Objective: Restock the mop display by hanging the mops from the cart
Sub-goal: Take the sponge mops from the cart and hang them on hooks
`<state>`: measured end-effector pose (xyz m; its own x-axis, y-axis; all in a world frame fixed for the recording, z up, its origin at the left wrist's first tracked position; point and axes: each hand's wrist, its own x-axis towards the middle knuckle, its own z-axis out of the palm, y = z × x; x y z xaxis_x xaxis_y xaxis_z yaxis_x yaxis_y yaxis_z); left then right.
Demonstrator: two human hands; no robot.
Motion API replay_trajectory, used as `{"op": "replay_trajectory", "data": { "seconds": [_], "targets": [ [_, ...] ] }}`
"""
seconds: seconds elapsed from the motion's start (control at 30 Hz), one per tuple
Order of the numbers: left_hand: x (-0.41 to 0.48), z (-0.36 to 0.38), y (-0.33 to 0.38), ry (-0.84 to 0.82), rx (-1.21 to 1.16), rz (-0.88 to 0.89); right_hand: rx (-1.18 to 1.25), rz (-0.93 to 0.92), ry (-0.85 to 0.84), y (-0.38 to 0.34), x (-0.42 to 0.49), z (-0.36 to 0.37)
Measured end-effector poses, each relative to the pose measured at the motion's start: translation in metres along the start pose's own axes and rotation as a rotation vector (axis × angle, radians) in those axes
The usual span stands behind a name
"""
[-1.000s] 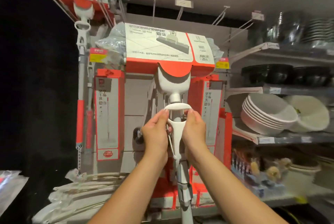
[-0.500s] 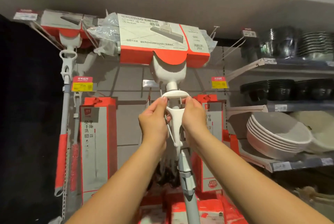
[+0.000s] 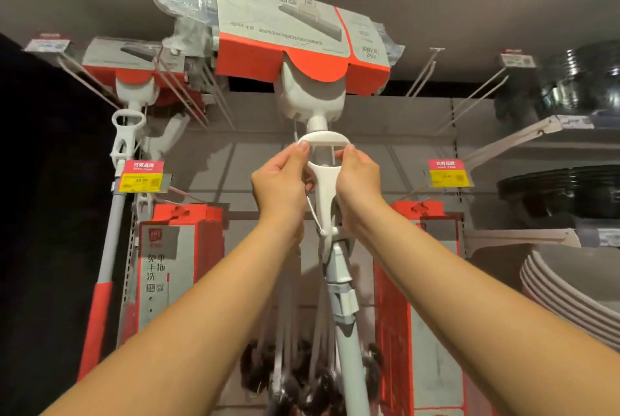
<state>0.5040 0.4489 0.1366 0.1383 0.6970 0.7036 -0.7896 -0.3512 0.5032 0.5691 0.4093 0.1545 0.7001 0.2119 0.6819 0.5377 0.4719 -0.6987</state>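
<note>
White plastic squeeze mop [image 3: 310, 103] stands upright in front of the display wall, head up high in an orange-and-grey cardboard sleeve [image 3: 285, 29], pole running down between our forearms. Our left hand [image 3: 278, 187] and right hand [image 3: 359, 184] each pinch one side of the mop's white oval wringer loop [image 3: 323, 137], fingers curled on it. Second white mop [image 3: 129, 120] hangs far left, above a yellow price tag [image 3: 142, 179]. Stacked grey bowls [image 3: 570, 288] sit on the right.

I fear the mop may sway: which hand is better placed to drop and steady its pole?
Probably the right hand: both pinch the white loop, but the pole slants down just below it, away from the left hand.
</note>
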Motion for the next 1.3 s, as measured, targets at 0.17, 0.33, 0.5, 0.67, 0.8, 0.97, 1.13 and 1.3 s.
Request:
{"op": "replay_trajectory", "data": {
  "seconds": [0.17,0.33,0.5,0.67,0.8,0.97,1.13,1.3],
  "targets": [
    [0.042,-0.006,-0.011,-0.038,0.038,0.057,0.067,0.048,-0.011,0.005,0.027,0.025],
    [0.088,-0.013,-0.018,-0.089,0.023,0.079,0.064,0.005,0.006,0.005,0.052,0.054],
    [0.132,-0.013,-0.019,-0.139,0.069,0.185,0.093,0.011,0.028,0.000,0.078,0.082],
    [0.166,-0.003,-0.027,-0.129,0.123,0.257,0.086,-0.008,0.003,0.001,0.112,0.094],
    [0.187,0.012,-0.033,-0.113,0.149,0.307,0.108,-0.020,-0.031,0.003,0.140,0.098],
    [0.214,0.032,-0.042,-0.070,0.174,0.405,0.147,-0.057,-0.069,0.003,0.175,0.099],
    [0.229,0.046,-0.043,-0.030,0.203,0.492,0.184,-0.077,-0.150,0.003,0.204,0.103],
    [0.245,0.052,-0.043,0.005,0.227,0.535,0.218,-0.058,-0.228,0.002,0.221,0.109]
  ]
}}
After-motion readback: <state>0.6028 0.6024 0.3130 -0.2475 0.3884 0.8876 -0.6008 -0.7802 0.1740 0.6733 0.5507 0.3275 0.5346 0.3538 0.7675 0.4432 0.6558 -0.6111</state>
